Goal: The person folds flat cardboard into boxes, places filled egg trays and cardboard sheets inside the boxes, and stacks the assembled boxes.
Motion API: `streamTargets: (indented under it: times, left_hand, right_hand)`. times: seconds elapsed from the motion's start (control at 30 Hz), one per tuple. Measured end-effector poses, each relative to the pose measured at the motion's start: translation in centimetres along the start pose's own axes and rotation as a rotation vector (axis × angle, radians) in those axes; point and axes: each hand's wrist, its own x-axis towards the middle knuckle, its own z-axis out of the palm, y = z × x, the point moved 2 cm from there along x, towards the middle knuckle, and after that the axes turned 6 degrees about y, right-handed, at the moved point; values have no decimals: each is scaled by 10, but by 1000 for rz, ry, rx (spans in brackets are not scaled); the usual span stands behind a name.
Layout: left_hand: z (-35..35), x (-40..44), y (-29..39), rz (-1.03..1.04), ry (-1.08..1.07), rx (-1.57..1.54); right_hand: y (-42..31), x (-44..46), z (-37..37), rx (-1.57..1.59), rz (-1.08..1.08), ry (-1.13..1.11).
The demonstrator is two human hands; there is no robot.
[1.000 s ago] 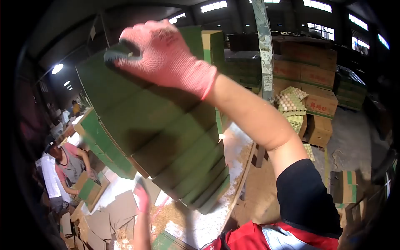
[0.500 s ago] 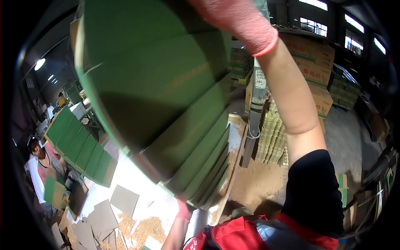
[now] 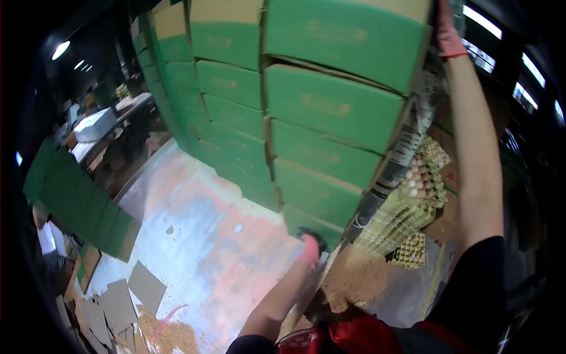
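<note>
A stack of green cardboard boxes point(image 3: 333, 100) with tan upper edges stands upright on the table, right in front of me. My right hand point(image 3: 449, 38), in a pink glove, lies along the right side of the top box; its fingers reach up past the frame's edge and look stretched out. Low down, my left hand point(image 3: 309, 251), also in a pink glove, is beside the bottom box at the stack's foot. A dark patch covers its fingertips, and blur hides how they are bent. Close on the left stands another row of stacked green boxes point(image 3: 230, 88).
The white, pink-stained table point(image 3: 236, 230) carries grey cardboard sheets point(image 3: 147, 286) and sawdust point(image 3: 171, 333). A leaning row of green boxes point(image 3: 79, 197) is at the left. Piled egg trays point(image 3: 389, 218), with eggs point(image 3: 421, 177) on top, stand on the right beyond the table edge.
The green stack, tilted close before me, is now upright and farther off, beside other stacks. My right hand has moved right, my left hand right and up. More table and the eggs show.
</note>
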Motion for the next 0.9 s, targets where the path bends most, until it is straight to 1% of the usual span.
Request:
streamTargets:
  times: [0.1, 0.2, 0.27, 0.3, 0.37, 0.4, 0.43, 0.5, 0.57, 0.63, 0.7, 0.73, 0.77, 0.8, 0.83, 0.87, 0.9]
  left_hand:
    - [24, 26, -4, 86, 87, 118]
    - [31, 36, -8, 187, 156, 279]
    - [19, 36, -8, 287, 230, 363]
    - [5, 33, -10, 367, 266, 377]
    - [-48, 22, -31, 598, 323, 334]
    - [-90, -47, -5, 604, 188, 321]
    - [-127, -100, 1, 529, 96, 141]
    - [-214, -181, -26, 507, 102, 286]
    - [-292, -270, -69, 260, 258, -219]
    - [-373, -390, -96, 234, 447, -75]
    - [-448, -475, -168, 274, 720, -160]
    - [-486, -520, -206, 294, 822, -188]
    - [-512, -567, -242, 306, 917, -227]
    - [-522, -627, -261, 304, 1093, -153]
    - [-528, -689, -276, 294, 1267, -72]
    - [-542, -730, -316, 387, 1384, -55]
    - [-557, -768, -351, 480, 1498, -19]
  right_hand:
    - [38, -11, 16, -159, 11, -74]
    - [57, -28, 14, -320, -53, -159]
    - [46, -46, -8, -367, -165, -229]
    - [29, -55, -18, -365, -234, -245]
    - [-27, -81, -46, -315, -397, -232]
    - [-62, -96, -62, -261, -480, -205]
    - [-96, -113, -78, -189, -547, -170]
    - [-166, -158, -107, -6, -641, -130]
    - [-237, -213, -125, 192, -691, -149]
    - [-315, -279, -131, 423, -689, -234]
    - [-415, -360, -125, 672, -624, -415]
    - [-465, -403, -123, 790, -570, -533]
    - [-524, -440, -133, 803, -498, -680]
    - [-589, -470, -149, 924, -377, -814]
    - [-650, -492, -172, 993, -306, -936]
    - [-694, -527, -178, 1040, -273, -1005]
    - [-741, -558, -186, 1104, -300, -1080]
